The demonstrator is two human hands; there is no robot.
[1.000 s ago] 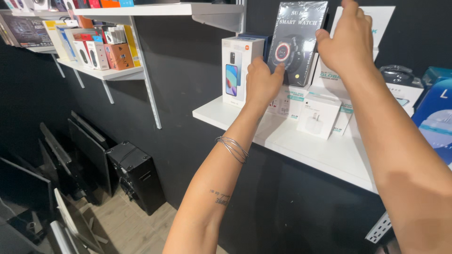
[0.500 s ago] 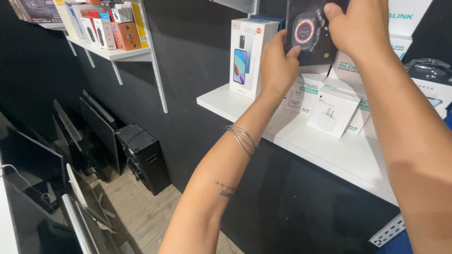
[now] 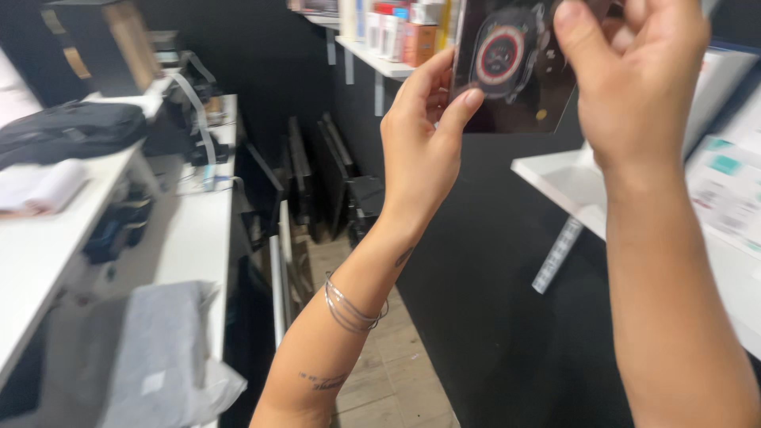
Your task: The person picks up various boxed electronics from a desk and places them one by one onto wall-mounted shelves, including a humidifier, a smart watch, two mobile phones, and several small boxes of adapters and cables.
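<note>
A flat black box point(image 3: 515, 67) with a picture of a round-faced watch on its front is raised in front of me, off the shelf. My left hand point(image 3: 424, 147) grips its left edge with thumb and fingers; thin bracelets circle that wrist. My right hand point(image 3: 634, 79) holds the box's upper right side, its back towards me and covering part of the box.
A white wall shelf point(image 3: 567, 186) with pale boxes point(image 3: 729, 182) runs along the black wall at right. A further shelf point(image 3: 380, 59) carries several small boxes. A white counter point(image 3: 190, 238) at left holds a grey bag point(image 3: 158, 357), a black bag point(image 3: 71, 127) and cables. Dark flat screens point(image 3: 305, 170) lean by the wooden floor.
Both hands have lifted the watch box off the shelf and brought it closer to me. My view has swung left, so the counter has come into sight.
</note>
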